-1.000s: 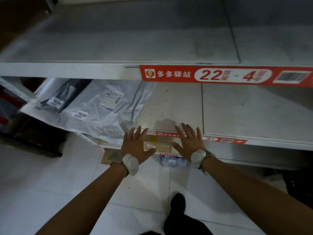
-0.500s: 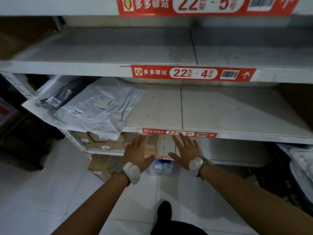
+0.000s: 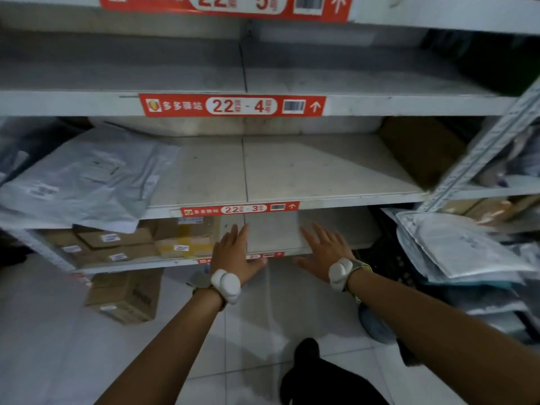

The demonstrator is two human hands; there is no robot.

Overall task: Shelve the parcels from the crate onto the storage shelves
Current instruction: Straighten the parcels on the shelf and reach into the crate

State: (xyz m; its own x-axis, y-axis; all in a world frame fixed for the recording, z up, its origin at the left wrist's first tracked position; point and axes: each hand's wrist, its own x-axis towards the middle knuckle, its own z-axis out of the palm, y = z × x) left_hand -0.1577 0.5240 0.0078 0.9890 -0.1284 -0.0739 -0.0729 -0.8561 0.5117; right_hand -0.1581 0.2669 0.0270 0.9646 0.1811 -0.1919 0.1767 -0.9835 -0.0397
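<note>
Now we reach toward the low shelves with both hands flat and fingers spread, holding nothing; our left hand lies over the red label strip of the lowest shelf edge, our right hand just beside it; left of our left hand brown cartons crowd that shelf, and another carton sits on the floor below; grey poly-bag parcels lie up and left on the shelf marked 22-3, crumpled, white-labelled, overhanging its front edge; more bags pile right of our right hand; compared with half a second ago, the view has swung rightward and the hands sit lower on the rack.
</note>
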